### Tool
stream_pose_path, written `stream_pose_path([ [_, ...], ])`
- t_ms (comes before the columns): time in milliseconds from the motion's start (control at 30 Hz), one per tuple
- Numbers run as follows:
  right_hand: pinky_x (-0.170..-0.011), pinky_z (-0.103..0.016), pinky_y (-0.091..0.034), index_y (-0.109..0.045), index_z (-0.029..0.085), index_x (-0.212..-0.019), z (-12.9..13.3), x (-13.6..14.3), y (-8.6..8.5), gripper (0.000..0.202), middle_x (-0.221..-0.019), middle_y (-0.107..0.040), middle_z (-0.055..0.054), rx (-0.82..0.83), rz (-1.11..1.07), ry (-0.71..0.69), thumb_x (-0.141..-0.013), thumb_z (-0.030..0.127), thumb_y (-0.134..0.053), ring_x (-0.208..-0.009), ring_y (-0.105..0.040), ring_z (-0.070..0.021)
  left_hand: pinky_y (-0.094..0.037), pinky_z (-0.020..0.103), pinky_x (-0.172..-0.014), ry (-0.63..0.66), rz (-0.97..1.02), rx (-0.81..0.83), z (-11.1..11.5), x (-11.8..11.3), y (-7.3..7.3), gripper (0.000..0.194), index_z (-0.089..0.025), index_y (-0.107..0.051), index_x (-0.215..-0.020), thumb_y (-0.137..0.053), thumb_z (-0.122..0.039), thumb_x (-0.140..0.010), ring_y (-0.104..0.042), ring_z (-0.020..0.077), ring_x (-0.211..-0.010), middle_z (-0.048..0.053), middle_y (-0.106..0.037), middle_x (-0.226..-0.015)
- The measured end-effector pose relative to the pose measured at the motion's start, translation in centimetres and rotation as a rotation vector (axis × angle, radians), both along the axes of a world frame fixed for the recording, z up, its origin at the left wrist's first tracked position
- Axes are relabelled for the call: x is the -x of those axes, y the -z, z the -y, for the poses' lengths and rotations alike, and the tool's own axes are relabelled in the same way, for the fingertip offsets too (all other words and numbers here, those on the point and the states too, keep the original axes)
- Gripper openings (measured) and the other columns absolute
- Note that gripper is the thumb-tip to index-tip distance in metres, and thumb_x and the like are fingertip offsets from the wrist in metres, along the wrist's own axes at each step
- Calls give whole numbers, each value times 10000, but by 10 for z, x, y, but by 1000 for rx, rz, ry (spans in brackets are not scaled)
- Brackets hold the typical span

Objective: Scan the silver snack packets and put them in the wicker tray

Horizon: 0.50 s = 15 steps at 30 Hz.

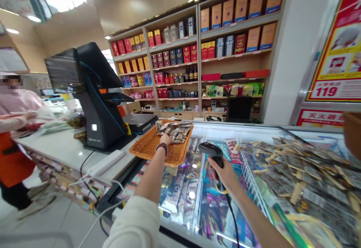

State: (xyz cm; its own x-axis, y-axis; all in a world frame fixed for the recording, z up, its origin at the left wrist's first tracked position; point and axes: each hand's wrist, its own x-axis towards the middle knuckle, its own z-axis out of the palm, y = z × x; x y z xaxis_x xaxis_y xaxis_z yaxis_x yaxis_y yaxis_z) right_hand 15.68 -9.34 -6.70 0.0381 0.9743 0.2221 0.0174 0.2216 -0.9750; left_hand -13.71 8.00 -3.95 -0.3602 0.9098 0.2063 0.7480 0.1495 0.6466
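Cream sleeve; left hand, grip unclear, touches packets; right hand clasps black scanner.

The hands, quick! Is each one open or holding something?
Left hand: at the packets in the wicker basket; can't tell whether it grips any.
Right hand: closed, holding the black scanner.

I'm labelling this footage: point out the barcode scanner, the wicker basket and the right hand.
Barcode scanner [213,151], head view: its black top.
Wicker basket [149,145], head view: bare woven floor.
Right hand [226,173], head view: back of the hand.
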Motion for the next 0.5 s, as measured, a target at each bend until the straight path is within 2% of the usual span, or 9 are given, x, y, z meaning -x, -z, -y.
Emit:
stream_pose_path([
  [133, -360, -270, -336, -546, 236, -710, 0, -2, 4, 551, -589, -623, 0, 6, -19, 32, -690, 768, -689, -341, -470, -122, -500, 434, -993, -91, 11, 72, -8, -8, -1, 403, -155, -746, -952, -866, -405, -660, -665, 401, -1217, 266, -756, -1114],
  [267, -376, -279, -347, -551, 236, -710, -1, -1, 7, 549, -572, -620, -7, 2, 10, 40, -714, 769, -680, -351, -480, -132, -511, 429, -978, -114, 31, 100, -2, -7, 1, 404, -153, -748, -915, -898, -377, -615, -668, 400, -1214, 269, -744, -1166],
  [367, -388, -276, -359, -568, 228, -749, -1, 0, 10, 527, -587, -645, -13, -15, 29, 37, -740, 743, -681, -354, -487, -129, -528, 391, -936, -88, 55, 107, 9, -2, 0, 284, -171, -742, -824, -882, -333, -636, -712, 367, -1133, 220, -786, -1038],
  [500, -404, -272, -378, -555, 235, -740, 2, 0, 8, 496, -523, -614, 9, -26, 48, 28, -754, 715, -677, -352, -494, -132, -548, 337, -857, -38, 95, 74, 25, 1, -4, 153, -204, -708, -667, -852, -248, -644, -757, 325, -988, 126, -776, -734],
])
